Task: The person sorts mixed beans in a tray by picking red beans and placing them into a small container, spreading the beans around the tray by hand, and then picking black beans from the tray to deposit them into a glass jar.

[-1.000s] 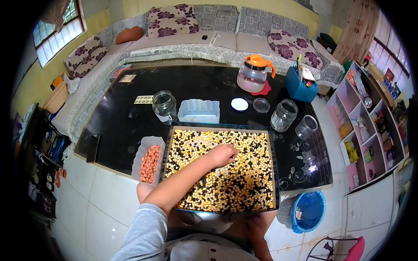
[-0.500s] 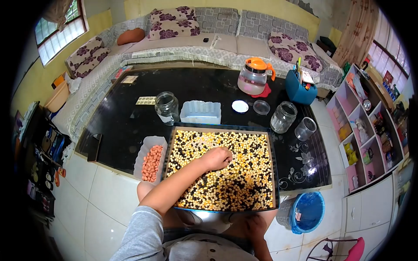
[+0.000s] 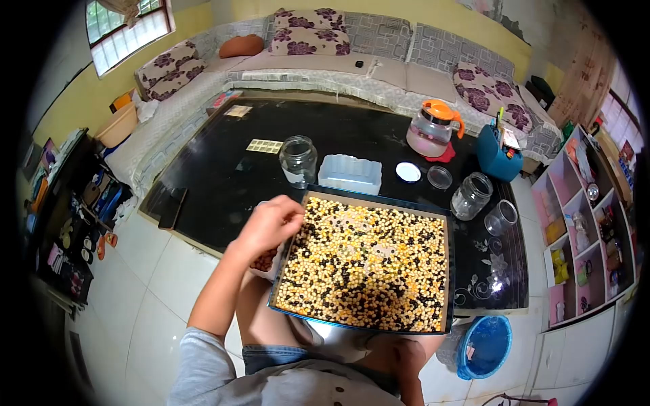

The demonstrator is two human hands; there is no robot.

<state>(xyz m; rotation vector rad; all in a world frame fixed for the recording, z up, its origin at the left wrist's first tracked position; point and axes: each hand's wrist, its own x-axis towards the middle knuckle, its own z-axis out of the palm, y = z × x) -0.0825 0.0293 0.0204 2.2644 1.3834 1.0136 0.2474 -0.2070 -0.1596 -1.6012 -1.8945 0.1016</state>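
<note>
A shallow box (image 3: 447,271) holds a spread of yellow, cream and black kernels or beans (image 3: 365,257). My left hand (image 3: 274,220) is at the box's upper left edge, above a plastic tub of pinkish-brown peanuts (image 3: 264,260). Its fingers are curled together, and whatever they may hold is hidden. Hand and forearm cover most of the tub. My right hand (image 3: 409,357) rests low by my right thigh, below the box; its fingers are in shadow and hard to make out.
On the black table (image 3: 217,149) stand a glass jar (image 3: 298,161), a clear plastic tub (image 3: 349,174), another jar (image 3: 472,196), a tumbler (image 3: 501,218) and an orange-lidded pitcher (image 3: 433,128). A blue-lined bin (image 3: 486,346) is on the floor at right.
My left hand has moved left from over the middle of the kernels to the box's left edge, above the peanut tub. The view has shifted, so the surroundings appear further right.
</note>
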